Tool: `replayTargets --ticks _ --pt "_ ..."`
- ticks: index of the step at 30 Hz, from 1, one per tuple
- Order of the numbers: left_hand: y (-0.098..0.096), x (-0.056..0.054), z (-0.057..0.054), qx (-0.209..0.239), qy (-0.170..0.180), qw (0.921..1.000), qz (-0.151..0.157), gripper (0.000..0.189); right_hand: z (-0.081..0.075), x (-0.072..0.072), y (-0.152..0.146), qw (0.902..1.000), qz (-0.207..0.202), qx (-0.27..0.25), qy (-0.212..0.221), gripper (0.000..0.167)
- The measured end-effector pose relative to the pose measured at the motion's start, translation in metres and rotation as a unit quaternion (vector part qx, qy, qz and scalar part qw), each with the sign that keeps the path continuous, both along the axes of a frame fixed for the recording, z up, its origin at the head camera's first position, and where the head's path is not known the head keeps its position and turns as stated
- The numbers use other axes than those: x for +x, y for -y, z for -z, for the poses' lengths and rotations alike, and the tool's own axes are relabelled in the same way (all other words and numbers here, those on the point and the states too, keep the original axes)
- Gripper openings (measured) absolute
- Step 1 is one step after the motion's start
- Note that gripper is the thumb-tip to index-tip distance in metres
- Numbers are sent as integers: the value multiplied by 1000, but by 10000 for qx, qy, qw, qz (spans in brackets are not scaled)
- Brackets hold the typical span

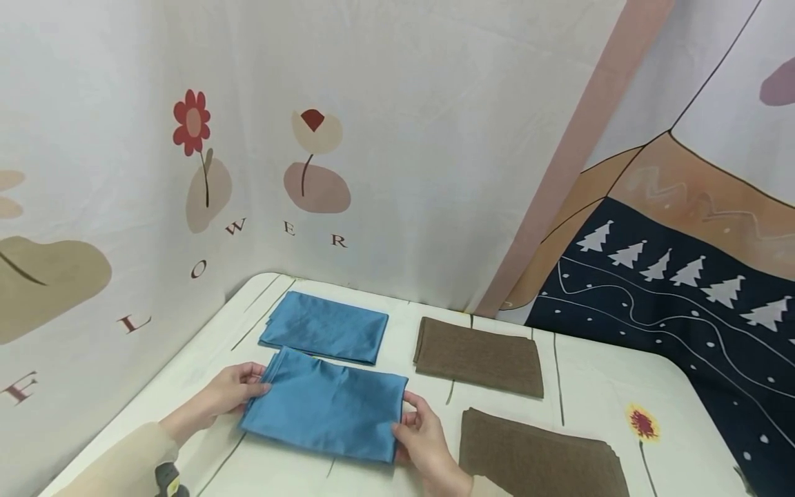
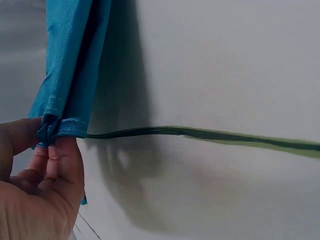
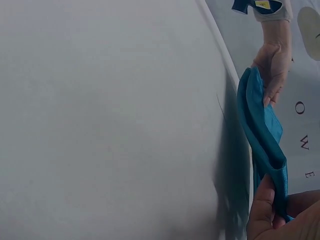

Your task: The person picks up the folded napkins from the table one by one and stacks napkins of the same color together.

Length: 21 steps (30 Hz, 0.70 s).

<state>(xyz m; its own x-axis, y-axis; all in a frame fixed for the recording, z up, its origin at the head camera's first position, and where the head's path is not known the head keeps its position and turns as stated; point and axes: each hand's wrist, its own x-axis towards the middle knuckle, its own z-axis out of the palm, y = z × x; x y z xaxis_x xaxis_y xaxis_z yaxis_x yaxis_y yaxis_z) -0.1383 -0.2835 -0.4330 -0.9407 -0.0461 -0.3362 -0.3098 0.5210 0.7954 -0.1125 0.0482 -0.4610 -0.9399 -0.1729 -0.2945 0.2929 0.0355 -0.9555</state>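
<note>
Both hands hold a folded blue cloth [image 1: 326,407] by its two short ends, at the near left of the table. My left hand [image 1: 232,390] pinches the left end, thumb on top and fingers beneath. On the opposite end, my right hand [image 1: 425,438] grips the edge between thumb and fingers. In the left wrist view the layered, stitched edge of the cloth [image 2: 67,95] is pinched in the left hand [image 2: 45,185]. The right wrist view shows the cloth [image 3: 262,127] raised off the tabletop, its folded layers sagging between the hands.
Another folded blue cloth [image 1: 329,328] lies just behind the held one. Two folded brown cloths, a far one [image 1: 478,355] and a near one [image 1: 540,455], lie to the right on the white table [image 1: 596,393]. Printed curtains [image 1: 404,138] hang along the table's back and left.
</note>
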Motion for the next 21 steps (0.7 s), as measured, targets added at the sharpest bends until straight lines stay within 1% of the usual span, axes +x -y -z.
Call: replayTargets --ticks 9,14,21 --pt "0 -14 -6 16 -133 9999 58 35 -8 -11 -1 9998 11 58 -206 60" --pt "1 -23 -10 46 -254 9995 161 36 -11 -18 0 9995 75 146 -285 60" --pt "1 -35 -16 -48 -360 9992 157 35 -19 -30 1 9992 73 198 -328 60"
